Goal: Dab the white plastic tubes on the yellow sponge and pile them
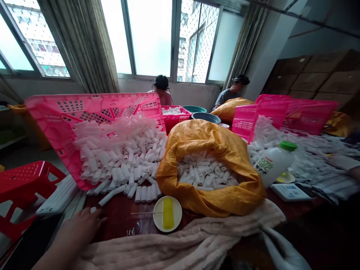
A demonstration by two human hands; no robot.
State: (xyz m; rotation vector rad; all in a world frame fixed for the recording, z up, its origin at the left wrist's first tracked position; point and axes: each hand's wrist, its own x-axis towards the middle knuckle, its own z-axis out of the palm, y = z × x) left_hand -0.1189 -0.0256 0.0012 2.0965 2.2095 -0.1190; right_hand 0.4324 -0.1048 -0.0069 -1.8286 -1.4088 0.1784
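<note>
A left hand (81,225) rests flat and open on the table edge (118,221), holding nothing, beside a beige towel (197,240). The right hand is out of view. Just beyond lie white tubes (123,165) spilling from a tipped pink basket (56,116), a dish (167,213) and an orange sack (213,150) of tubes.
</note>
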